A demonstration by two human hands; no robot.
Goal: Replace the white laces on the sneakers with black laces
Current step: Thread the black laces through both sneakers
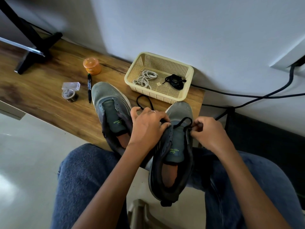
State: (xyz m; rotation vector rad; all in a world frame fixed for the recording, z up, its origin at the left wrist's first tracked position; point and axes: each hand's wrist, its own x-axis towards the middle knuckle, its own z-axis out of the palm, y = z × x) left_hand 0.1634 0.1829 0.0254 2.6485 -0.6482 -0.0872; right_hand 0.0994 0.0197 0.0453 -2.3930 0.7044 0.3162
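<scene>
A thin black lace (184, 121) is being threaded across the front eyelets of the grey knit sneaker (175, 151) propped on the lap. One end is being pinched by the right hand (205, 132), the other run by the left hand (148, 124), fingers curled. The lace ends could be pulled uneven, or an eyelet skipped. The eyelets being worked are being hidden by knuckles. Coiled white laces (145, 78) are lying in the cream plastic basket (189, 70) on the counter (41, 90).
</scene>
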